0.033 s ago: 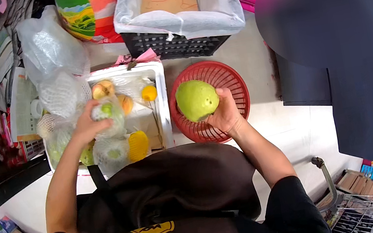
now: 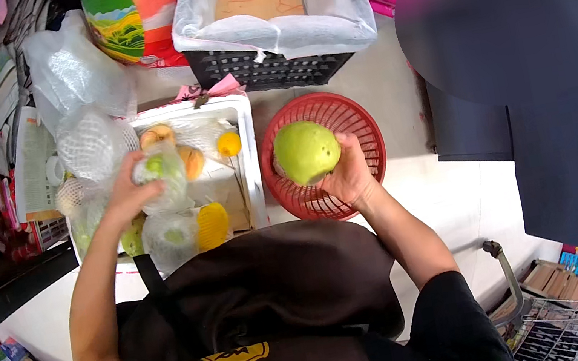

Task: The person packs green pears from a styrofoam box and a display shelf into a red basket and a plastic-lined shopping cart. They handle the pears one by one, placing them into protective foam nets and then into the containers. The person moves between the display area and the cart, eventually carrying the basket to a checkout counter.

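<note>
My right hand [image 2: 348,174] grips a large, smooth green fruit [image 2: 306,152], perhaps a guava, from its right side. It is above a round red plastic basket [image 2: 363,122], whose slatted inside shows around it. On the left, my left hand [image 2: 129,196] is closed around a smaller green fruit wrapped in clear plastic and white foam net [image 2: 166,174]. That hand is over a white foam box [image 2: 251,164]. In the box lie peach-coloured fruit [image 2: 193,162], a small orange-yellow fruit [image 2: 229,144], a wrapped green fruit [image 2: 169,239] and a yellow piece in netting [image 2: 213,225].
A black crate [image 2: 263,68] lined with white plastic holds a cardboard piece beyond the basket. Clear bags [image 2: 68,72] and foam nets [image 2: 90,143] pile up at the left. A person in dark clothes [image 2: 569,164] is at the right. A wire cart [image 2: 570,328] stands at lower right.
The large green fruit in my right hand has shifted very slightly to the right. Both hands keep their grip, and the rest looks nearly the same.
</note>
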Tool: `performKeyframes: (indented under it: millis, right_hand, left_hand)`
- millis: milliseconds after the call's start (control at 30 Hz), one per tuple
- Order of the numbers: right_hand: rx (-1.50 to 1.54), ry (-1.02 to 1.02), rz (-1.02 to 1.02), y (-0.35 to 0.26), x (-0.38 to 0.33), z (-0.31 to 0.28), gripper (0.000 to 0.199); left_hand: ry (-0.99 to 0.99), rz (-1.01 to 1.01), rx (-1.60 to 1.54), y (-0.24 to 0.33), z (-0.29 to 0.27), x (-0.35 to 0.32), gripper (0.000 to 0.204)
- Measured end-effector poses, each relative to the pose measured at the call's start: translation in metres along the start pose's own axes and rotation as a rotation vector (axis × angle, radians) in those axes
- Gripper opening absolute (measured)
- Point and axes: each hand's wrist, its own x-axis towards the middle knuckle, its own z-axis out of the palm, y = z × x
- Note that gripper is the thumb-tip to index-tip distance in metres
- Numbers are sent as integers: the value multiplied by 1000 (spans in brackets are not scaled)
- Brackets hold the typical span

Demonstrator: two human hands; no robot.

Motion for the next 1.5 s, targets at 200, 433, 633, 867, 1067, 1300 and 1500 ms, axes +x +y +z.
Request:
performKeyframes:
  millis: [200,433,633,867,1067,1300,1500]
  right_hand:
    - [110,162,13,-4,3,-16,62]
    - [83,407,-45,3,8,-52,57]
    - [-280,539,-23,-30,27,-98,48]
    - [-430,586,89,-49,63,-136,50]
    - [-489,501,150,-34,87,-151,49]
    - [-839,692,3,-8,107,-167,64]
    - [-1712,834,-156,-22,83,-145,42]
  left_hand:
    - [64,-133,-909,28,-13,-19,66]
    - [-471,211,-787,88,102,10,76]
    - [-376,244,-722,51,216,30,72]
    - [-165,181,-456,26,258,18,81]
    - [61,245,-238,1,280,31,88]
    - [44,181,-340,-5,292,33,89]
    - [-15,121,-496,4,294,25,88]
